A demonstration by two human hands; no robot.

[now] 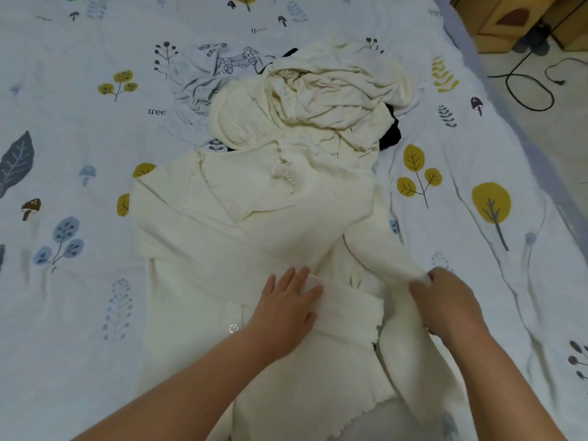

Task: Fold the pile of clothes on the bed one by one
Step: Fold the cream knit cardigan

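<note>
A cream ribbed cardigan (pixel 222 237) with a lace collar lies spread on the bed in front of me. One sleeve is laid across its body. My left hand (pixel 286 310) rests flat on that sleeve's cuff, fingers straight. My right hand (pixel 445 300) grips the other sleeve near the cardigan's right side, fingers curled into the fabric. Behind the cardigan sits the pile of clothes (pixel 321 100): crumpled cream garments, a pale grey printed shirt (pixel 206 74) at its left and a black piece (pixel 389 135) at its right.
The bed sheet (pixel 79 128) is white with tree, leaf and mushroom prints and fills most of the view. At the top right, past the bed's edge, are the floor, a black cable (pixel 528 90) and a wooden cabinet (pixel 509 23).
</note>
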